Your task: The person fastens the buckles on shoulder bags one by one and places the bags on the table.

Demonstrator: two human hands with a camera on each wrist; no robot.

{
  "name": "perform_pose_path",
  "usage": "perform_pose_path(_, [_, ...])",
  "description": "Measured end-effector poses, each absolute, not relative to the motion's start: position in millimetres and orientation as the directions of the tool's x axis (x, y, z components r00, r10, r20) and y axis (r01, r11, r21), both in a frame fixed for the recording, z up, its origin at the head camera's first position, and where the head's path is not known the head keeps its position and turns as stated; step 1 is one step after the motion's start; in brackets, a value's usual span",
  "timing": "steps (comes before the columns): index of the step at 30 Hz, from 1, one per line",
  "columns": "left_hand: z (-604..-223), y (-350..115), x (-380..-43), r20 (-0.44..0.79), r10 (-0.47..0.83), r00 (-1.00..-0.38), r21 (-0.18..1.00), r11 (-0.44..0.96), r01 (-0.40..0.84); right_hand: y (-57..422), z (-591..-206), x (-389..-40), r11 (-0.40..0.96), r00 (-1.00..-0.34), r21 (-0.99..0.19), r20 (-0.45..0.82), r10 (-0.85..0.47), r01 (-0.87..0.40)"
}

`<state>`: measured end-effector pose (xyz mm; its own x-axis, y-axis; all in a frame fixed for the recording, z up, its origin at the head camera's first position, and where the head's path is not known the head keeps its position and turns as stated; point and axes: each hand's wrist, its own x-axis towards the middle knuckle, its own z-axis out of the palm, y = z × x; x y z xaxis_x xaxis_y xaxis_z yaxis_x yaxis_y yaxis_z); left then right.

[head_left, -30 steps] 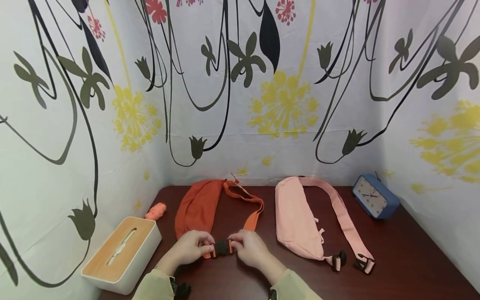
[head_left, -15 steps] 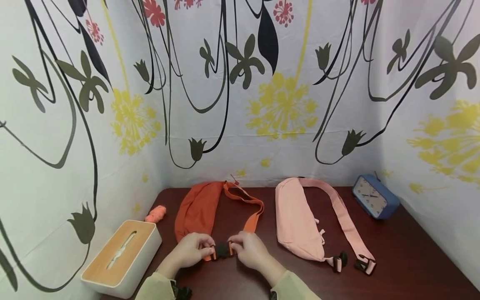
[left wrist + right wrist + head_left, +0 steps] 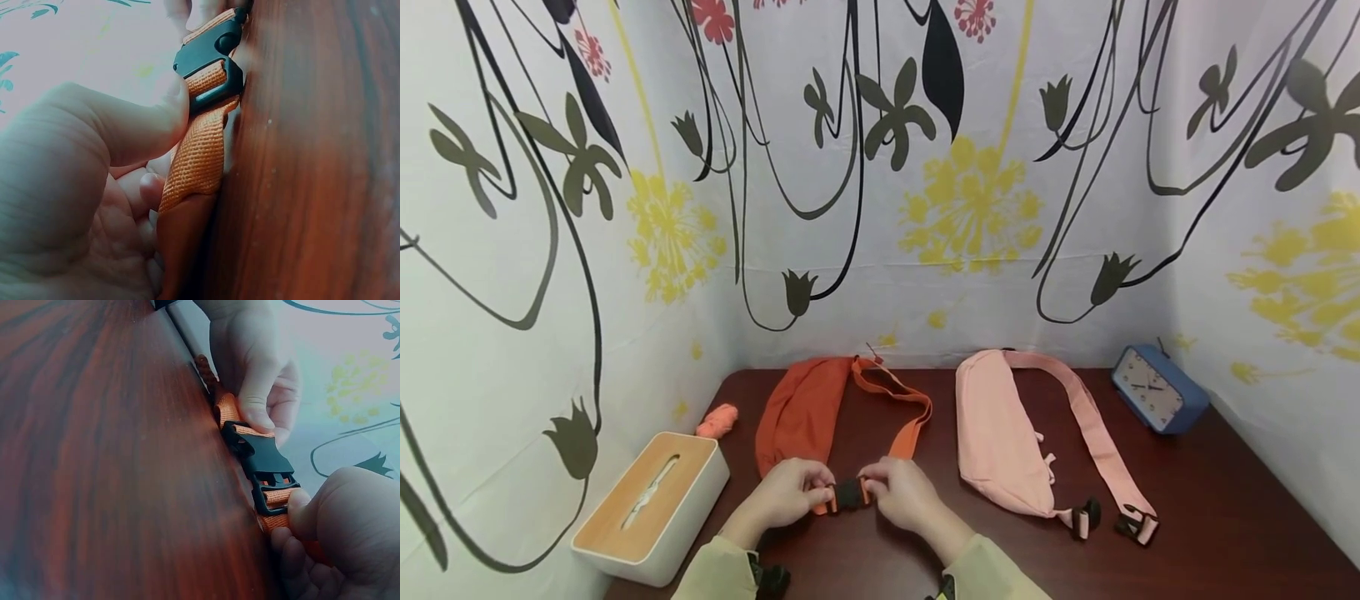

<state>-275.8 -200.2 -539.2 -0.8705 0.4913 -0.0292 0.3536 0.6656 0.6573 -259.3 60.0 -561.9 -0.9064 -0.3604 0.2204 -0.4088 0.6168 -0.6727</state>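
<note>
A black side-release buckle (image 3: 848, 494) joins the strap ends of an orange waist bag (image 3: 805, 408) just above the dark table. My left hand (image 3: 792, 493) pinches the buckle's left end where the webbing (image 3: 197, 153) passes through, its thumb against the plastic. At the other end, my right hand (image 3: 906, 498) pinches between thumb and fingers. Seen from the right wrist, the two buckle halves (image 3: 269, 453) sit together in line, with prongs showing between them. The bag's loose strap (image 3: 912, 433) loops behind my right hand.
A pink waist bag (image 3: 1000, 442) lies to the right, its buckle halves (image 3: 1138, 525) apart. A blue clock (image 3: 1159, 389) stands at the back right. On the left are a tissue box (image 3: 651, 500) and an orange bundle (image 3: 717, 421). Patterned cloth walls (image 3: 880, 208) surround the table.
Both hands keep their pinch on the buckle with hardly any movement. The head view has shifted slightly.
</note>
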Motion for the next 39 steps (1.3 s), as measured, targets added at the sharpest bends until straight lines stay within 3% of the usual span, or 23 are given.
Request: perform_pose_path(39, [-540.6,-197.3,-274.3,-0.001,0.473,-0.881,0.66,0.662,0.355,51.3,-560.7,-258.8,0.595,-0.933,-0.729,0.176,-0.313,-0.338])
